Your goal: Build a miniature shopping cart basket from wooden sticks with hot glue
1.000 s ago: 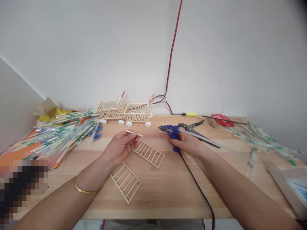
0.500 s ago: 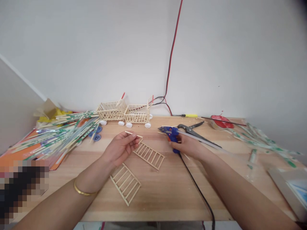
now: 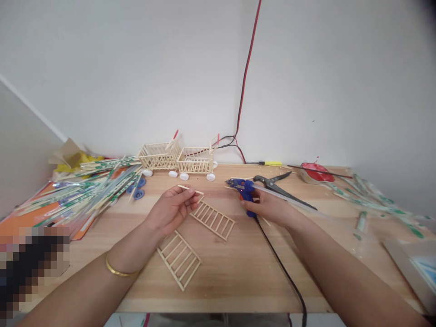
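My left hand point(image 3: 175, 209) pinches a short wooden stick point(image 3: 190, 190) between thumb and fingers. Just right of it lies a ladder-like stick frame point(image 3: 214, 219), its upper left end partly behind my fingers. A second stick frame point(image 3: 180, 261) lies flat nearer the table's front edge. Wrapped round the handle of a blue glue gun point(image 3: 245, 193) is my right hand point(image 3: 267, 206). The gun's nozzle points left, and a long clear glue stick point(image 3: 282, 196) juts from its back. Its black cord point(image 3: 279, 263) runs down over the front edge.
Two small stick carts point(image 3: 195, 162) with white wheels stand by the wall. Black pliers point(image 3: 272, 181) and a red-and-white dish point(image 3: 315, 173) lie behind my right hand. Packaged sticks point(image 3: 91, 195) and blue wheels point(image 3: 139, 194) are at left, wrappers point(image 3: 378, 204) and a box point(image 3: 405, 268) at right.
The camera view has shifted slightly. Both hands keep their holds on the stick and the glue gun, with hardly any movement over the table.
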A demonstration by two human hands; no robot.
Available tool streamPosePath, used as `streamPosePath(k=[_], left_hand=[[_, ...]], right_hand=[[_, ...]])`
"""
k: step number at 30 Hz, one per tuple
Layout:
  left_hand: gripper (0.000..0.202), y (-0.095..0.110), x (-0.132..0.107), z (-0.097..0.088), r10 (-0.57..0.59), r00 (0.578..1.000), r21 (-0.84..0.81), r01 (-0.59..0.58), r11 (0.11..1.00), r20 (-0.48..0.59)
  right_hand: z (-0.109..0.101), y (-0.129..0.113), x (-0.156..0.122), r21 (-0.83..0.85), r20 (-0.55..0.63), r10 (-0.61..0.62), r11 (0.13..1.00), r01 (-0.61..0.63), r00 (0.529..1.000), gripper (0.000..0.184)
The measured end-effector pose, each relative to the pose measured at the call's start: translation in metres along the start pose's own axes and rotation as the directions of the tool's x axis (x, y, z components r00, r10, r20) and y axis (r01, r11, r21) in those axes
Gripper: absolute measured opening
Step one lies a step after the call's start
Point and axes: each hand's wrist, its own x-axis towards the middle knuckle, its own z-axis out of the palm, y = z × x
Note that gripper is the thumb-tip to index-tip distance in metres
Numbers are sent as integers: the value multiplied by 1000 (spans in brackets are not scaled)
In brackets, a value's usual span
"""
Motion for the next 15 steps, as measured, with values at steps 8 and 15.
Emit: streamPosePath(k=[8, 15], left_hand=[[11, 0, 3, -2, 9, 1000, 7, -9, 1000, -13], [13, 5, 6, -3, 56, 997, -1, -57, 998, -59]], right_hand=[[0, -27, -6, -233, -42, -25, 972, 15, 999, 46], [1, -17, -3, -322, -76, 55, 944, -77, 996, 20]])
